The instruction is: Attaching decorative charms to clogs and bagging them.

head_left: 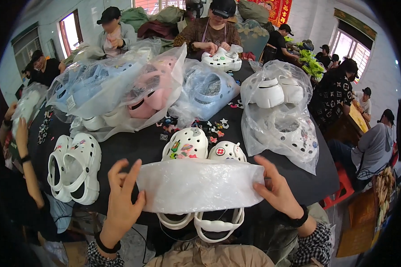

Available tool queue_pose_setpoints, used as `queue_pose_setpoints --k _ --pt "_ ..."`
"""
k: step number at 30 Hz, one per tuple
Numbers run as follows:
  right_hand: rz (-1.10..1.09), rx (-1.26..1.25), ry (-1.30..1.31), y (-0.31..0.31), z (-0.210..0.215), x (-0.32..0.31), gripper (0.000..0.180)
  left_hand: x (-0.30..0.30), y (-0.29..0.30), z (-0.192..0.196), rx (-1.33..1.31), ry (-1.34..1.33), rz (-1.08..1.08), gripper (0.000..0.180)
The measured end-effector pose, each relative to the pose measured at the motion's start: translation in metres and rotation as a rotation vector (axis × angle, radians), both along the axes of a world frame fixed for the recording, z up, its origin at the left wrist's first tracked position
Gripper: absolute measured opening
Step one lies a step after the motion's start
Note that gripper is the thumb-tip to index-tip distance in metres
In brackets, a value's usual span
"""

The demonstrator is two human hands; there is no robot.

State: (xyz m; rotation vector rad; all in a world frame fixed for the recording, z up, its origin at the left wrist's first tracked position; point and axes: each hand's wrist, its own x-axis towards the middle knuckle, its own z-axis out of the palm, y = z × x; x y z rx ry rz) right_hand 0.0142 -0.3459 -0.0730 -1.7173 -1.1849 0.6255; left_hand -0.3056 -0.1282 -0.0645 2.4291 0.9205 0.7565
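Fingers (130,179) at plastic bag (200,184) across clogs (185,143)

A single wide fisheye view looks from the wearer's head, above the near edge of the table (307,187), down and forward across it. The left hand (122,200) and right hand (278,189) are close and large near that edge, with the wearer's lap (209,257) below. The middle of the view falls on white shoes (185,144) between the near and far edges. Beyond the far edge, a person (211,31) appears smaller. Dark curved borders cut the picture's corners.
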Motion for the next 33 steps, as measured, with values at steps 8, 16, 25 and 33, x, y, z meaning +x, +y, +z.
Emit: queue_pose_setpoints --k 8,16,25,33 --pt "0.179 -0.085 -1.149 0.007 0.061 -0.006 0.07 -0.013 -0.005 0.019 0.242 0.287 -0.397 0.079" --pt "0.36 0.098 -1.068 0.045 0.079 -0.066 0.079 -0.01 -0.002 0.002 0.361 0.176 -0.36 0.072" --pt "0.243 0.029 -1.173 0.062 0.067 -0.058 0.07 0.001 -0.028 0.023 0.674 0.059 -0.105 0.045" --pt "0.237 0.443 0.251 0.086 0.097 -0.052 0.049 0.043 -0.073 0.01 0.719 -0.157 -0.18 0.046"
